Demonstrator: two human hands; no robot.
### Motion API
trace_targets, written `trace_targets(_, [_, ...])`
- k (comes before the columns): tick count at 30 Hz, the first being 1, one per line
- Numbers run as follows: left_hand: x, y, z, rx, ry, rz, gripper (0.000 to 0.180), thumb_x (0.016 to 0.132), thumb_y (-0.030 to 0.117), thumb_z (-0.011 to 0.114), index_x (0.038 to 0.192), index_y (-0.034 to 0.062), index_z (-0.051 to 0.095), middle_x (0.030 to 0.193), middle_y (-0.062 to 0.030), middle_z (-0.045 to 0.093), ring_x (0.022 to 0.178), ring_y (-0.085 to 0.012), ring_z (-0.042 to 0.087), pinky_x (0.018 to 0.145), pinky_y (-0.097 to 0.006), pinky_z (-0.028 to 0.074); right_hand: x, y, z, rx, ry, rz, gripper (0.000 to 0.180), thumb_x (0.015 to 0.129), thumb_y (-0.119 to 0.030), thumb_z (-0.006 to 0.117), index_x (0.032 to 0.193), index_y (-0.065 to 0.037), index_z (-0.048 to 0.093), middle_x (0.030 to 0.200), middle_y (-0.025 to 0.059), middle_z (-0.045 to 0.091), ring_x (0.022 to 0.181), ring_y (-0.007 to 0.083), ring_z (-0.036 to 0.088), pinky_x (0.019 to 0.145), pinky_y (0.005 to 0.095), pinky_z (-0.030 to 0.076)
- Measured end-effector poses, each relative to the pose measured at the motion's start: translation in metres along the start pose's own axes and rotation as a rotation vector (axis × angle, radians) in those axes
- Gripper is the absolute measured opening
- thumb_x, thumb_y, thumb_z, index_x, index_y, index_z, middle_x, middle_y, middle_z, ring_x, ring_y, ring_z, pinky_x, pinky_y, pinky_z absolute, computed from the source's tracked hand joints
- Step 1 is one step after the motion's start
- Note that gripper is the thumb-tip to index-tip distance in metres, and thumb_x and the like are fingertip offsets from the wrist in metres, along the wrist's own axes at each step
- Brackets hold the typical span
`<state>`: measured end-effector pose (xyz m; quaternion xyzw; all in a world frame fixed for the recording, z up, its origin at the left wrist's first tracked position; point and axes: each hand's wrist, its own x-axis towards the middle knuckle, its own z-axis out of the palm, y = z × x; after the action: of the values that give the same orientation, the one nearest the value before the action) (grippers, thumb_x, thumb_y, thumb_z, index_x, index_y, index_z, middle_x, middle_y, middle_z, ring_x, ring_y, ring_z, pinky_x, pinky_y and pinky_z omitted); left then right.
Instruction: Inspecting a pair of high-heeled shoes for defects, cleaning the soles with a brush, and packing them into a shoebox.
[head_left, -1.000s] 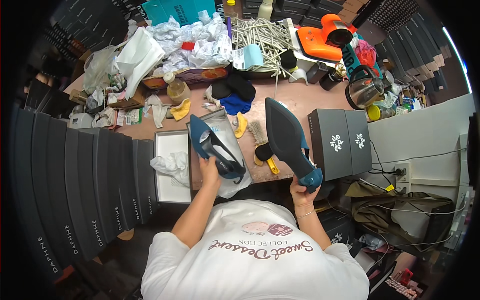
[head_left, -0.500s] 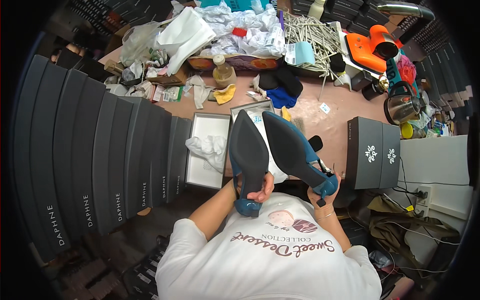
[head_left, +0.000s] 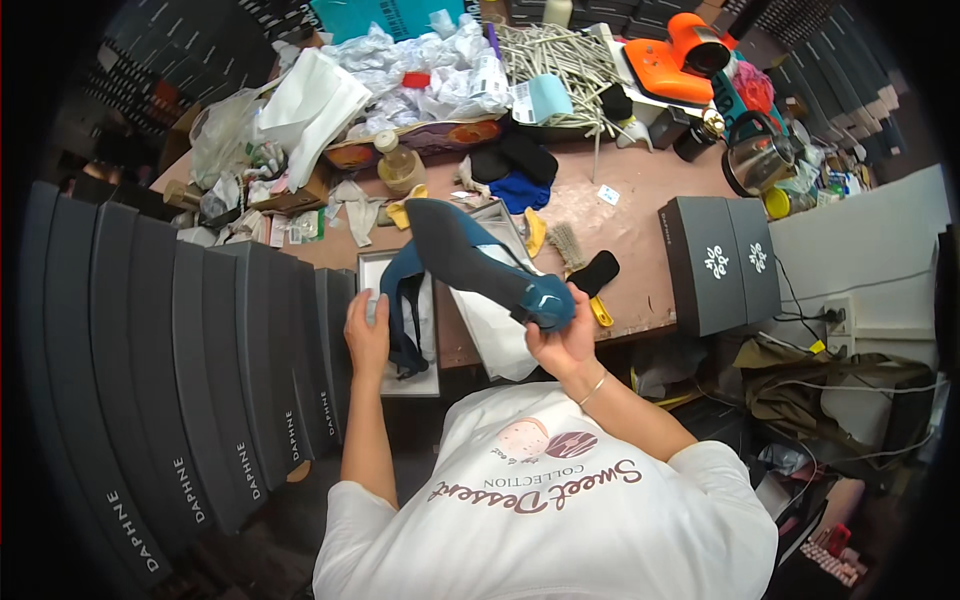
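Right hand (head_left: 563,338): closed on heel (head_left: 547,301) of first teal shoe (head_left: 462,258), frame centre | Axis: slanting upper left from that grip; right hand nearer | Left hand (head_left: 367,335): loosely curled, just left of second teal shoe (head_left: 399,290); hold undeterminable.

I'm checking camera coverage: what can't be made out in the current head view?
Head view:
Raised shoe: insole, hidden by its own sole.
Lower shoe: part, hidden behind the raised shoe.
Left hand: whether it grips anything; palm turned away.
Boxes at upper left: outer ends, cut off by the dark fisheye rim.
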<state>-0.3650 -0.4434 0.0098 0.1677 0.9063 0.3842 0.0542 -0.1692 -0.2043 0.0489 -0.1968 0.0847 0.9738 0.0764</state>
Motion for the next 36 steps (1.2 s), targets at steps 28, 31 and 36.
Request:
trace_targets(28, [-0.084, 0.132, 0.052, -1.316, -1.034, -0.552, 0.025, 0.079, 0.016, 0.062, 0.095, -0.0024, 0.058, 0.088, -0.0121, 0.062, 0.079, -0.0273, 0.067, 0.085, -0.045, 0.053, -0.010, -0.150, -0.023, -2.852, -0.054, -0.620, 0.048, 0.072, -0.003, 0.065, 0.118, -0.009, 0.052, 0.128, 0.0135, 0.049, 0.127, 0.0318, 0.039, 0.105, 0.0469, 0.034])
trace_targets(31, [-0.085, 0.153, 0.040, -1.215, -1.057, -0.454, 0.022, 0.079, 0.011, 0.062, 0.097, -0.0012, 0.058, 0.089, -0.0095, 0.061, 0.076, -0.0215, 0.065, 0.074, -0.035, 0.054, 0.020, -0.178, -0.059, -3.108, -0.418, -0.659, 0.052, 0.071, -0.001, 0.066, 0.120, -0.008, 0.052, 0.124, 0.0131, 0.051, 0.131, 0.0326, 0.034, 0.108, 0.0478, 0.028])
trace_targets(36, [-0.085, 0.158, 0.037, -1.141, -1.018, -0.427, 0.022, 0.079, 0.013, 0.064, 0.096, 0.0002, 0.058, 0.090, -0.0080, 0.060, 0.079, -0.0185, 0.064, 0.072, -0.032, 0.052, 0.026, -0.183, -0.052, -2.621, -0.149, -0.645, 0.055, 0.072, -0.001, 0.063, 0.125, -0.007, 0.049, 0.116, 0.0183, 0.052, 0.116, 0.0339, 0.048, 0.098, 0.0439, 0.040])
